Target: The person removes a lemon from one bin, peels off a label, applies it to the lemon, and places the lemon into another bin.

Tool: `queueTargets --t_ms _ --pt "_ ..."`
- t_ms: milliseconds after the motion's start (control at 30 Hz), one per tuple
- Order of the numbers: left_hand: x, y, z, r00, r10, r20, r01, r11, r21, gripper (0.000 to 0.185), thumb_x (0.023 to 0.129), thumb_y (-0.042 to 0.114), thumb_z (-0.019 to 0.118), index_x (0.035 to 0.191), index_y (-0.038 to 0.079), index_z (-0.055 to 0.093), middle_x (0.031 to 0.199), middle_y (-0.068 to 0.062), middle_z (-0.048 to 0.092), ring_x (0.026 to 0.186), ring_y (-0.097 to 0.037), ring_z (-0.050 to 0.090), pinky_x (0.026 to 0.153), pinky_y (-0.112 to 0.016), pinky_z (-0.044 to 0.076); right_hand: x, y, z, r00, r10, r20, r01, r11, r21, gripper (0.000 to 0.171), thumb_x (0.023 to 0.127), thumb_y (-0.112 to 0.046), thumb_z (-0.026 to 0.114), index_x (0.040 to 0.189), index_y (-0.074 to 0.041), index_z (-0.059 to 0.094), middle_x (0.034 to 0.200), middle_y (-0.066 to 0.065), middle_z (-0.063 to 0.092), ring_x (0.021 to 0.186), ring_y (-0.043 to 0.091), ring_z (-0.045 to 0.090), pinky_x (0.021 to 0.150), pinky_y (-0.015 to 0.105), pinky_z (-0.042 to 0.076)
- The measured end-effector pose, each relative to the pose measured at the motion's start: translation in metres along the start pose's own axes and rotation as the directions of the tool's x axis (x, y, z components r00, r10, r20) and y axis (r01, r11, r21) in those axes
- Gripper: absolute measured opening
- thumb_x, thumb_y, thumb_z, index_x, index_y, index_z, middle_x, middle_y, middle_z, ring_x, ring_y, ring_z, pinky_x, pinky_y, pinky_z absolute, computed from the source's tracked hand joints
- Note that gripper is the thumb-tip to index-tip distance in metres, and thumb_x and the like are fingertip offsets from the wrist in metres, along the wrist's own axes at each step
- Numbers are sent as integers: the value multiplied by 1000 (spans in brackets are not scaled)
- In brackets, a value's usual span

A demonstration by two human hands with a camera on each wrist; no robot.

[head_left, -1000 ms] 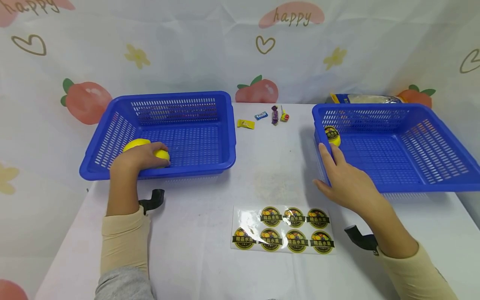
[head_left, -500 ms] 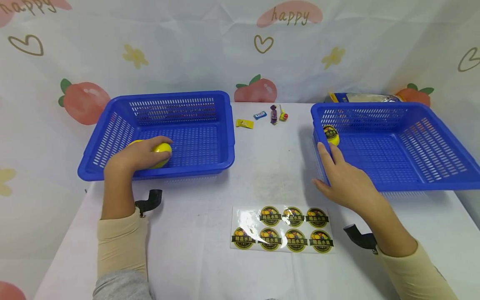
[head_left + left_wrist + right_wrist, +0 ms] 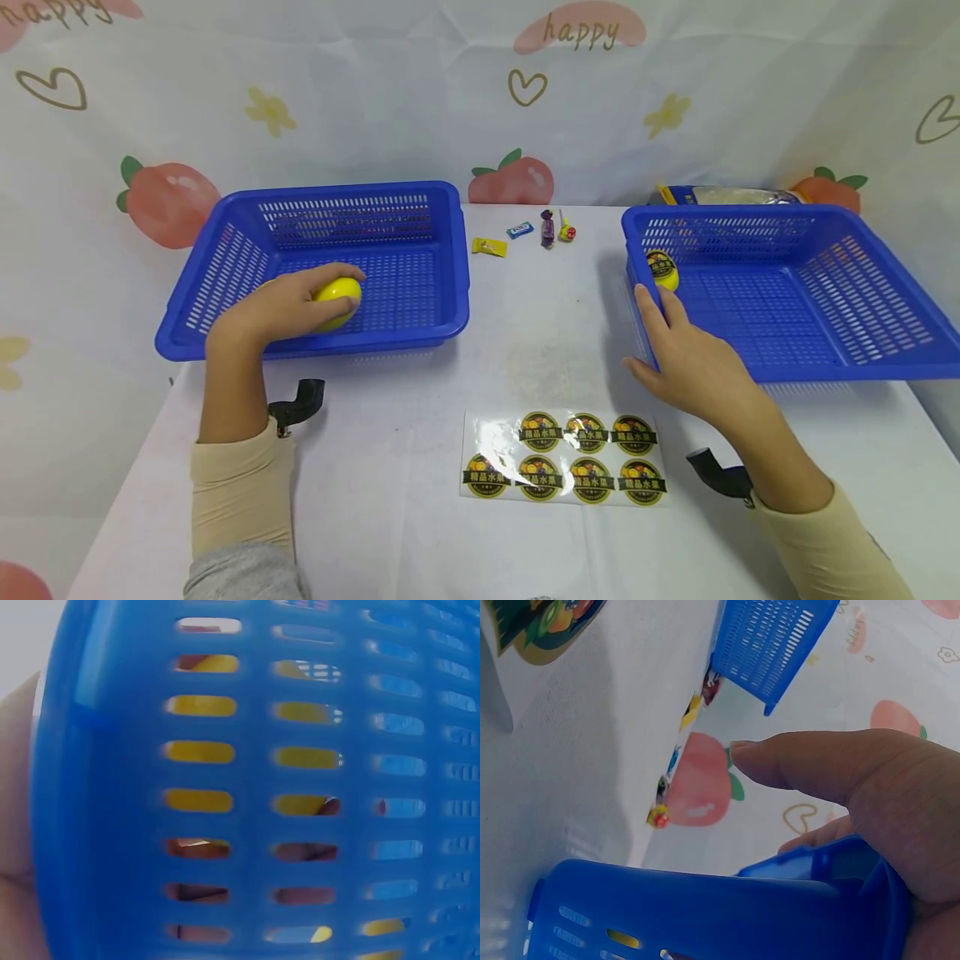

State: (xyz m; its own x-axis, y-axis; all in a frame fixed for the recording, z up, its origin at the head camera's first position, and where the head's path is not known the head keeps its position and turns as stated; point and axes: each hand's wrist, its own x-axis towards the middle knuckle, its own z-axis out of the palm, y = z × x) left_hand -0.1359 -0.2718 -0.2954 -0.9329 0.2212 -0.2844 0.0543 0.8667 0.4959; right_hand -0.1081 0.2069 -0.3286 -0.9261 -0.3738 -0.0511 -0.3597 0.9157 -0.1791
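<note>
The left hand is pinching a yellow fruit between thumb and fingers inside the left basket, near the wall closest to the person. Picking it out seems to be the step in hand; the next move would be calling for a lift clear of the rim. The fruit's rounded end is facing right, out of the palm; the hand is hiding the rest, so its long axis is not showing. The right hand is resting on the right basket's rim, thumb spread, beside a labelled fruit.
</note>
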Motion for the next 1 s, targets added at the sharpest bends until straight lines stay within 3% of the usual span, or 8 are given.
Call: queueTargets --t_ms 233,400,700,1000 --pt "-3 7 0 999 49 -11 -49 999 -22 50 101 54 48 147 34 45 125 -10 54 106 -33 51 80 -50 43 0 -1 0 1000 -4 -6 4 1000 0 94 92 -29 72 158 1 13 151 39 23 85 48 65 57 56 53" --pt "-4 14 1 994 103 -32 -106 992 -74 48 102 46 50 147 33 43 125 -9 53 105 -30 51 80 -48 44 -1 -1 0 1000 -5 -10 5 1000 0 94 92 -29 72 158 1 13 150 39 24 85 48 65 57 56 53" --pt "-5 21 2 991 119 -64 -124 988 -96 49 102 46 52 146 32 38 114 -11 54 100 -30 53 78 -45 45 -1 0 -1 1000 -5 -11 5 1000 -4 94 92 -28 71 158 1 12 150 40 23 87 49 65 58 56 53" --pt "-4 40 9 969 206 -139 -220 971 -90 47 100 44 55 143 30 40 111 -10 56 95 -30 54 75 -46 46 0 0 0 1000 -5 -9 5 1000 -8 94 92 -28 72 158 2 13 150 40 24 85 48 65 57 55 54"
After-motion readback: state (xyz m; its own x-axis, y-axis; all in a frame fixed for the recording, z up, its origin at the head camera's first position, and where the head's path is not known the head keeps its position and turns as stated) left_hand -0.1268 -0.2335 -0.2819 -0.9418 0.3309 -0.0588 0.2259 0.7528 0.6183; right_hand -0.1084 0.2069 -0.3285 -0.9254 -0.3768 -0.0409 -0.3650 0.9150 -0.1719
